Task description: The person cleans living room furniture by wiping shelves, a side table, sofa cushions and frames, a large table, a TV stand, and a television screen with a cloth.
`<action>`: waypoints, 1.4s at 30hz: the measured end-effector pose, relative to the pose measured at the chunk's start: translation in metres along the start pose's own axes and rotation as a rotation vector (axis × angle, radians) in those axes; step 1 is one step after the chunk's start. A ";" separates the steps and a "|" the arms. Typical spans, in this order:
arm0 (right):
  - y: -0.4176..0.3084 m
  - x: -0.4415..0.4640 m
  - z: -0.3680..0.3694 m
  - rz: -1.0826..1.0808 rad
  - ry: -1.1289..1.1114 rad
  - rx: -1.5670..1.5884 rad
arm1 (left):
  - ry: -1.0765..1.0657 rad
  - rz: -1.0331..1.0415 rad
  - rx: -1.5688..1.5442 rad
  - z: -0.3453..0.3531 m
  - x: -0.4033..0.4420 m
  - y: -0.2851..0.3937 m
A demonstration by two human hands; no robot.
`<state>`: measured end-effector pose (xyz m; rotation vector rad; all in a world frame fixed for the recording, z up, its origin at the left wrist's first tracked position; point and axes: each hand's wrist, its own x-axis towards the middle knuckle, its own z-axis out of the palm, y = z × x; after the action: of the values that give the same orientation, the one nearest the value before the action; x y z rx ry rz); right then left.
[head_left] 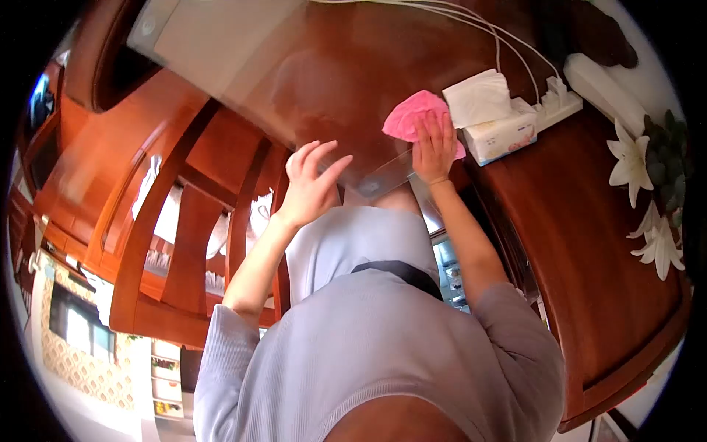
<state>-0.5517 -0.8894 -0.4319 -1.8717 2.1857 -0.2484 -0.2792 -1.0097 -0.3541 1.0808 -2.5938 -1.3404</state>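
A pink cloth (407, 116) lies bunched on the glossy brown tabletop (317, 88), close to its near edge. My right hand (434, 147) is on the cloth, its fingers pressed over it, and a bit of pink shows past the hand's outer side. Beside that hand stands a tissue pack (501, 136) with a white tissue (477, 98) sticking out of its top. My left hand (313, 184) is raised near the table edge, fingers apart and holding nothing. A clear sheet (379, 177) covers the tabletop, and its corner reaches out toward my lap.
White cables (471, 13) run across the far side to a white power strip (560, 103). White artificial-looking lilies (630, 163) stand at the right, on or beside the brown wooden surface (589, 258). A slatted wooden chair (191, 250) is at my left.
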 end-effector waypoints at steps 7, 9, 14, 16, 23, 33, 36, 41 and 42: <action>-0.127 0.033 0.024 -0.312 -0.698 0.465 | 0.310 -0.422 0.028 -0.033 -0.068 -0.028; -0.155 0.047 0.042 -0.634 -0.158 0.319 | 0.387 -0.490 0.018 -0.044 -0.084 -0.031; -0.196 0.169 0.051 -0.929 -0.249 0.287 | 0.510 -0.563 -0.108 -0.054 -0.119 -0.037; -0.224 0.240 0.053 -0.994 -0.248 0.239 | 0.533 -0.535 -0.123 -0.062 -0.124 -0.040; -0.318 0.342 -0.022 -0.206 -0.738 0.526 | 0.637 -0.406 -0.393 -0.121 -0.107 -0.049; -0.294 0.158 -0.210 0.722 -0.698 2.009 | 0.242 -0.245 -1.412 -0.146 -0.049 -0.058; -0.296 0.152 -0.236 0.519 -0.615 1.803 | 0.042 -0.200 -1.691 -0.204 -0.061 0.004; -0.311 0.145 -0.271 0.252 -0.443 1.506 | 0.189 0.015 -1.421 -0.244 -0.090 0.050; -0.312 0.140 -0.271 0.239 -0.445 1.520 | 0.208 0.077 -1.256 -0.250 -0.095 0.056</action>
<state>-0.3585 -1.0859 -0.0944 -0.6676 1.1391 -0.9613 -0.1579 -1.1090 -0.1298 0.7452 -1.1306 -2.1118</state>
